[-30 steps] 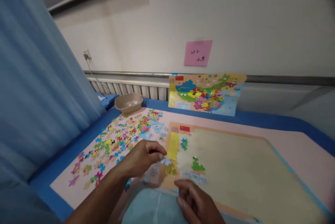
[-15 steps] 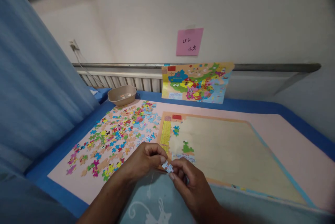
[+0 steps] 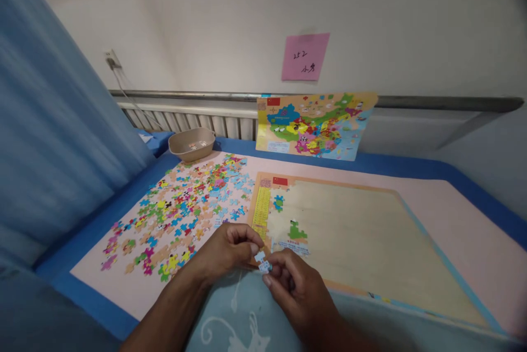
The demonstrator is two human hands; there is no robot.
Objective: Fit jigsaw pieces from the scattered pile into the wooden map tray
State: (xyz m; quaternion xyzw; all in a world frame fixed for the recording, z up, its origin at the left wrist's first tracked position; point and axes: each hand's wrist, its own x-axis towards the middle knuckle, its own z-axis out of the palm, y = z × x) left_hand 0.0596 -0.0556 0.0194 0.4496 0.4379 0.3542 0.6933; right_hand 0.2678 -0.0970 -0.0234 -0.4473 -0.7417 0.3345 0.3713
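Light-blue printed puzzle pieces point(image 3: 264, 267) are between my two hands, just over the front-left edge of the puzzle board point(image 3: 362, 231). My left hand point(image 3: 226, 250) pinches the upper one between thumb and forefinger. The lower one is gripped by the thumb and fingers of my right hand point(image 3: 298, 286). Whether the two are locked together I cannot tell. On the board, a green puzzle section point(image 3: 296, 230), a blue-green puzzle section point(image 3: 279, 203) and a white-and-blue text section point(image 3: 291, 246) lie near its left side.
Many loose puzzle pieces point(image 3: 177, 206) spread over the pink sheet to the left. Behind them stands a beige basket point(image 3: 191, 144) with a few pieces inside. A colourful map picture point(image 3: 313, 127) leans against the wall rail point(image 3: 444, 104). A blue curtain point(image 3: 61, 121) hangs at left.
The lower piece has turned and dropped slightly against the upper one, between my fingers. Both hands keep nearly the same place. The view has shifted a little.
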